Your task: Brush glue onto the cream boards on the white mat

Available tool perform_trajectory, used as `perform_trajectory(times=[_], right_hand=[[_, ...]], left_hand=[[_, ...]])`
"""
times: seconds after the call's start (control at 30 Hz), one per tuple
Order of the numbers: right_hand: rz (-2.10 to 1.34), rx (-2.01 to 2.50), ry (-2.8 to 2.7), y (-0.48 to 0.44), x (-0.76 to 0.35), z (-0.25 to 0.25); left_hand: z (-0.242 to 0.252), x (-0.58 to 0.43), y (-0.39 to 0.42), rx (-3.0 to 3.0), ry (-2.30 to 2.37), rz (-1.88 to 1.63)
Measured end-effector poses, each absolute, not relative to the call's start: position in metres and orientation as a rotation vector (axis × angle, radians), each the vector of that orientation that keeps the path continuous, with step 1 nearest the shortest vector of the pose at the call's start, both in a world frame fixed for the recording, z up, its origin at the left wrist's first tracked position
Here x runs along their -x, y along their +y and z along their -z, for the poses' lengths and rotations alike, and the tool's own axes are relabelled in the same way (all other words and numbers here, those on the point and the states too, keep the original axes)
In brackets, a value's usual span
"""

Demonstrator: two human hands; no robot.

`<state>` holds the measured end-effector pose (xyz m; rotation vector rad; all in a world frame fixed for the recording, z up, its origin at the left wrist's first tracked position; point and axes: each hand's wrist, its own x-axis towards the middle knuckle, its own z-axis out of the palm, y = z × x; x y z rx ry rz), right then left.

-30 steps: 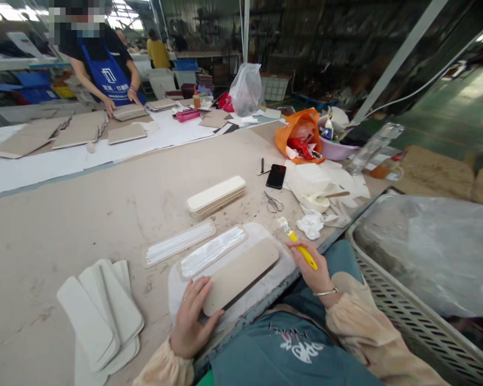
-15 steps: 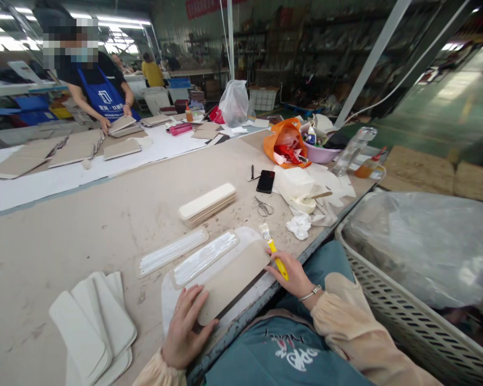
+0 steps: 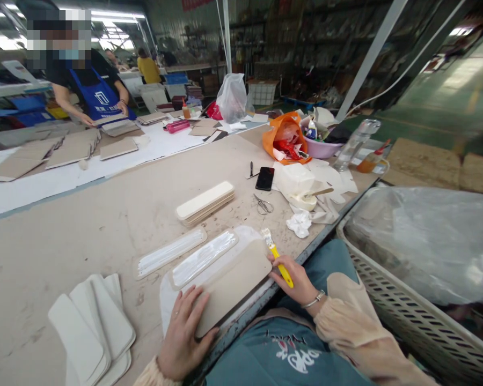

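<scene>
A beige rounded panel (image 3: 233,284) lies at the table's front edge, on a white sheet (image 3: 248,234). My left hand (image 3: 185,332) rests on its left end, fingers spread. At the right end, my right hand (image 3: 295,283) grips a yellow-handled brush (image 3: 284,272), its white-smeared bristles pointing away from me; the fingertips touch the panel's edge. Just beyond the panel is a long strip (image 3: 204,258) coated with wet-looking white stuff, with a similar coated strip (image 3: 171,253) further left. Behind them stands a neat stack of strips (image 3: 205,202). Pale panels (image 3: 84,332) lie fanned out at left.
Scissors (image 3: 263,205), a phone (image 3: 264,178), crumpled white tissue (image 3: 299,223) and a white container with a stick (image 3: 304,201) lie at right. A plastic-lined basket (image 3: 378,273) stands beside my leg. Across the table, a co-worker (image 3: 100,94) handles boards.
My right hand and the brush have shifted slightly right and down in view. The left hand stays on the panel. Across the table, the co-worker has raised a board.
</scene>
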<state>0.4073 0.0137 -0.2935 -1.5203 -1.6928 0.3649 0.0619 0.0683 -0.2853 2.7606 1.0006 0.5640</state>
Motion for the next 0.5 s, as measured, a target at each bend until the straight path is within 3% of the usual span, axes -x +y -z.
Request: perform_trajectory(times=[0.27,0.5], right_hand=[[-0.245,1.489,-1.690,0.018,-0.406,0.287],[-0.243,1.523,-1.581,0.014,-0.414,0.286]], left_hand=[[0.285,-0.091,0.072,-2.847,1.128,-0.338],[0.280,-0.086,0.084,-2.764,1.027,-0.369]])
